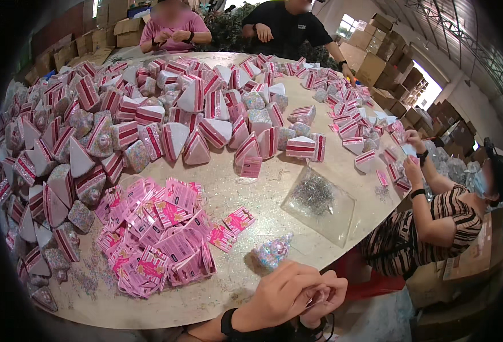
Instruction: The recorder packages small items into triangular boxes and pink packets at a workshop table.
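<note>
At the near edge of the table point(251, 308), my left hand point(283, 293) and my right hand point(330, 292) are close together, fingertips bent in a pinch. A small pale pinkish bit shows between the fingers; its kind is hidden. Just beyond my left hand lies a glittery, iridescent cake-slice ornament point(271, 252). To the left is a heap of pink printed tags point(169, 233), with loose tags point(231, 228) beside it. A flat clear plastic tray point(343, 214) holds a pile of thin metal pins or hooks point(311, 194).
Pink-and-white cake-slice ornaments point(200, 131) are heaped along the left and far side. A person in a striped top point(428, 228) works at the right; people in pink point(177, 28) and black point(288, 28) are across the table. Cardboard boxes point(377, 62) stand behind.
</note>
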`<state>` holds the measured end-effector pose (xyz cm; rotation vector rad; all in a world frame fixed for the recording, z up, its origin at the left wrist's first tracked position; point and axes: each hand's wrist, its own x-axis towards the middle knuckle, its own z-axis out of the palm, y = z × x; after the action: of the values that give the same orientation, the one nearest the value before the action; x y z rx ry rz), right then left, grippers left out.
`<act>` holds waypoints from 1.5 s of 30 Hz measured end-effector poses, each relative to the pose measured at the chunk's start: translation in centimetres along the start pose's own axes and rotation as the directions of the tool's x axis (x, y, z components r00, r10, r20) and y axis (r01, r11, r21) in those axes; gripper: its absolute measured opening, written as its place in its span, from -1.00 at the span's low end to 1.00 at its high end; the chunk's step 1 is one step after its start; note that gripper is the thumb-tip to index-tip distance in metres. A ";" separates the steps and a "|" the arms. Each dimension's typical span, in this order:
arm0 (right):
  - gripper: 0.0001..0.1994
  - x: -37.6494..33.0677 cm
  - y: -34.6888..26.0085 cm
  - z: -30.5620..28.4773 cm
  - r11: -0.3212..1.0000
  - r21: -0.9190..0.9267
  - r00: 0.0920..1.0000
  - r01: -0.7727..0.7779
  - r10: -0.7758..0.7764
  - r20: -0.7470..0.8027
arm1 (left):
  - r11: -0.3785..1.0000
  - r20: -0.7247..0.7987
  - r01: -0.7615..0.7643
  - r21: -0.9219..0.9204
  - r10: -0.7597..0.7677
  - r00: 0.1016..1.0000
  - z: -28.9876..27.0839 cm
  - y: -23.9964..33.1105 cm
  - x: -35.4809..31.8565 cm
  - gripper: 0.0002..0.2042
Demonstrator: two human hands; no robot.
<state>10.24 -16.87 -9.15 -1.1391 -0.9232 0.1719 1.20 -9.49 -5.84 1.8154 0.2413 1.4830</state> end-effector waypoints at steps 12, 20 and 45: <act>-0.81 1.9 -0.3 -1.3 0.820 -0.348 0.886 0.455 -0.455 0.086 | 0.995 0.007 0.019 0.102 -0.020 1.000 0.0 -0.2 0.2 -0.78; -0.89 3.9 -1.9 -1.2 0.999 0.052 0.970 0.001 -0.014 0.243 | 0.983 -0.040 0.145 0.116 -0.142 0.989 0.2 -0.2 0.3 -0.81; -0.85 2.9 1.8 -2.3 0.979 0.083 0.947 0.186 -0.201 0.251 | 0.853 0.080 0.473 -0.220 -0.467 0.881 -0.6 0.9 0.2 -0.79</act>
<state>14.32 -16.08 -9.30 -0.9788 -1.2486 0.1880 0.44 -9.76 -5.09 1.4501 0.4467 1.0895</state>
